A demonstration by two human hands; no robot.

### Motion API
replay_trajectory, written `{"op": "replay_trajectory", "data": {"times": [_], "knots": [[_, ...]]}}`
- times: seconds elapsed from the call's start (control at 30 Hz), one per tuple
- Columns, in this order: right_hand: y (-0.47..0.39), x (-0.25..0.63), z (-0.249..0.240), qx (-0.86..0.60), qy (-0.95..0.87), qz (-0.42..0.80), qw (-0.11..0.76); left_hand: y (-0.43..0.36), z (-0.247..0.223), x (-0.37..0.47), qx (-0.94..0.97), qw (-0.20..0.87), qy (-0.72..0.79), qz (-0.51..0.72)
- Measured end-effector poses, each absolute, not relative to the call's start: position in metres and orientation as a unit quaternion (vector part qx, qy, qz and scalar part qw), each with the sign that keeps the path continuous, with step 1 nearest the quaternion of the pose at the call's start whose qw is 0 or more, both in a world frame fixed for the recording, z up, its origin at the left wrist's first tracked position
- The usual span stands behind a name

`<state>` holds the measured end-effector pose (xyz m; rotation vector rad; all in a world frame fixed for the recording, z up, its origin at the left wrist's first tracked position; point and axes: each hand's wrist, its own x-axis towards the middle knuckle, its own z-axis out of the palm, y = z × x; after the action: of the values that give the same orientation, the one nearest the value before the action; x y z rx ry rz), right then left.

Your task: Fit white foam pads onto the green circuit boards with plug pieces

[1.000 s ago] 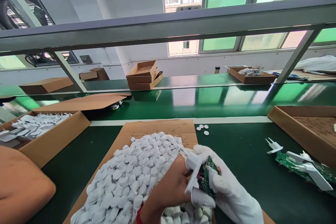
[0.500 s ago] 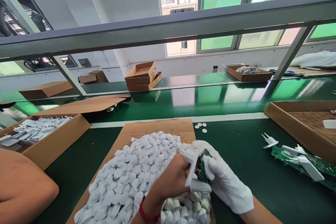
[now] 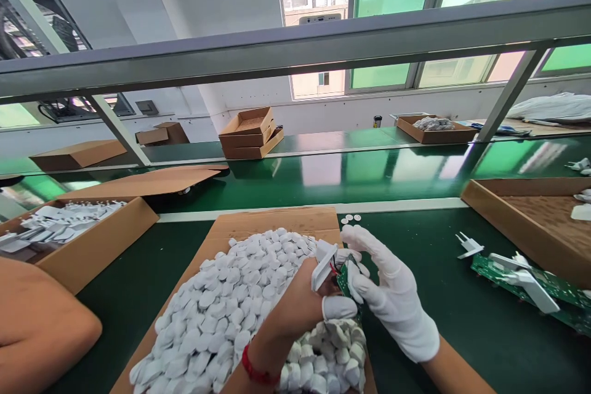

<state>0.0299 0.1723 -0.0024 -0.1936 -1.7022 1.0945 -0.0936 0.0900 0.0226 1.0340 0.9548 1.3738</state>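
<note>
My left hand (image 3: 302, 301), with a red band at the wrist and white covering on the thumb, is closed around a white plastic plug part (image 3: 323, 265). Joined to that part by thin wires, some red, is a small green circuit board (image 3: 343, 281). My right hand (image 3: 399, 301), in a white glove, pinches the board from the right, its forefinger raised. Both hands are above a heap of small white caps (image 3: 231, 301), which lies on a cardboard sheet (image 3: 277, 220). The fingers partly hide the board.
Several white discs (image 3: 349, 218) lie beyond my hands. At right, green circuit boards with white plug parts (image 3: 521, 277) lie before a cardboard tray (image 3: 521, 234). A cardboard box (image 3: 111, 240) of white parts stands at left, near another person's arm (image 3: 46, 326). A metal rail (image 3: 295, 52) crosses above.
The white plug part has turned and tipped up in my left hand, further from the board, showing the wires. My right hand's fingers have spread, with the forefinger lifting.
</note>
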Motion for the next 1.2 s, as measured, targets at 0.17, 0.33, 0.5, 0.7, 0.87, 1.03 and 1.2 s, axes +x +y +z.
{"op": "replay_trajectory", "data": {"times": [0.17, 0.33, 0.5, 0.7, 0.87, 1.03, 1.2], "knots": [[0.185, 0.034, -0.004, -0.008, -0.806, 0.129, 0.578, 0.087, 0.03, -0.096, 0.483, 0.446, 0.514, 0.55], [0.174, 0.029, -0.011, -0.104, -0.797, 0.238, 0.545, 0.084, 0.035, -0.103, 0.553, 0.327, 0.566, 0.517], [0.177, 0.024, -0.022, -0.112, -0.799, 0.336, 0.485, 0.083, 0.039, -0.106, 0.549, 0.309, 0.589, 0.506], [0.195, 0.019, -0.022, -0.215, -0.918, 0.213, 0.256, 0.094, 0.037, -0.114, 0.301, 0.338, 0.541, 0.709], [0.19, 0.008, -0.036, -0.191, -0.927, 0.273, 0.17, 0.095, 0.039, -0.122, 0.167, 0.399, 0.463, 0.774], [0.192, 0.004, -0.046, -0.248, -0.877, 0.334, 0.239, 0.093, 0.034, -0.122, 0.254, 0.403, 0.534, 0.698], [0.202, 0.001, -0.037, -0.296, -0.774, 0.43, 0.358, 0.094, 0.031, -0.119, 0.381, 0.268, 0.659, 0.591]]}}
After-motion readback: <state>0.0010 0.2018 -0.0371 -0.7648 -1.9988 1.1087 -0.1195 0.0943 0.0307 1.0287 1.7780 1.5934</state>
